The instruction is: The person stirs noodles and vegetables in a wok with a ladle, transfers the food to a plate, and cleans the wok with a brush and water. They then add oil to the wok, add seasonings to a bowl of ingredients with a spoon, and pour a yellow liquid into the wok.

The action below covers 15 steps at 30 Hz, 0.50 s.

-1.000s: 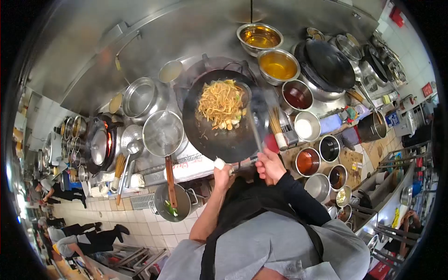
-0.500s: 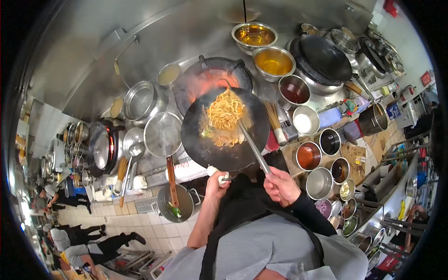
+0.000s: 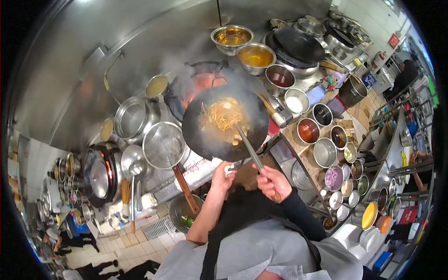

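we positioned the left hand [image 3: 224, 176] at the near rim of the wok [image 3: 196, 136], with the bare forearm rising from the lower left. its fingers were closed around a white cloth [image 3: 228, 169] at the wok's near-side handle; the grip was narrow. we positioned the right hand [image 3: 273, 182] to the right of the left hand, with the dark-sleeved forearm entering from the lower right. its fingers were curled closed around the shaft of the long-handled utensil [image 3: 250, 150].

the utensil's long axis ran diagonally. its working end pointed forward and to the left, into the wok; its wooden butt end pointed back toward us and to the right, beyond the fist. the working end met the noodles [image 3: 221, 115], so its exact shape could not be told. the noodles lay as a heap inside the wok.

the wok was located in front of us, on the near side of the burner [image 3: 206, 85], which glowed orange beyond the far rim. steam partly veiled the wok. the strainer [image 3: 163, 145] was to the left of the wok, its wooden handle angled toward us and to the right. the bamboo brush [image 3: 272, 110] was just beside the wok on the right.
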{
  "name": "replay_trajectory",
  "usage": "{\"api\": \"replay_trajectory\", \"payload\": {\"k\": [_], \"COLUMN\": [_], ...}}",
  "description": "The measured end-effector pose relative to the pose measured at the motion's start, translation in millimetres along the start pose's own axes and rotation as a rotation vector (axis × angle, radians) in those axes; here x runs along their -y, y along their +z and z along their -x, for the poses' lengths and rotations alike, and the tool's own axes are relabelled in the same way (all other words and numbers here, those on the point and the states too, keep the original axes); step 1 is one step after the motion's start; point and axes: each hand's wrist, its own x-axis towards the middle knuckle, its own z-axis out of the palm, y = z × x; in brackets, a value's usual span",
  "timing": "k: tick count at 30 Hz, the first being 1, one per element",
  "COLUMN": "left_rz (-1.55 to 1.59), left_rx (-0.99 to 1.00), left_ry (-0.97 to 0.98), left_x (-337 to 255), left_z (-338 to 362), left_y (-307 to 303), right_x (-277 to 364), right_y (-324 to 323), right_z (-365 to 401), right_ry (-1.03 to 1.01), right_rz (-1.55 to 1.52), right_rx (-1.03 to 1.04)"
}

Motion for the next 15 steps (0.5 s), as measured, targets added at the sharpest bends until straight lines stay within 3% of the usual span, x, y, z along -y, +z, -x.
{"api": "replay_trajectory", "payload": {"k": [4, 6, 8, 11, 15], "left_rz": [-0.023, -0.062, -0.075, -0.066, -0.069], "left_rx": [0.06, 0.012, -0.028, 0.001, 0.039], "left_ry": [-0.026, -0.007, 0.006, 0.011, 0.01], "left_x": [-8, -9, -13, -15, -17], "left_z": [8, 9, 18, 19, 16], "left_y": [0, -1, 7, 5, 0], "right_x": [-39, -38, -31, -41, -48], "right_y": [11, 3, -20, -13, 13], "right_z": [-2, -22, -37, -35, 11], "right_ry": [-0.267, -0.092, 0.009, 0.068, -0.061], "right_rz": [0.656, 0.305, -0.127, -0.505, 0.045], "right_rx": [-0.331, -0.28, -0.046, -0.001, -0.127]}}
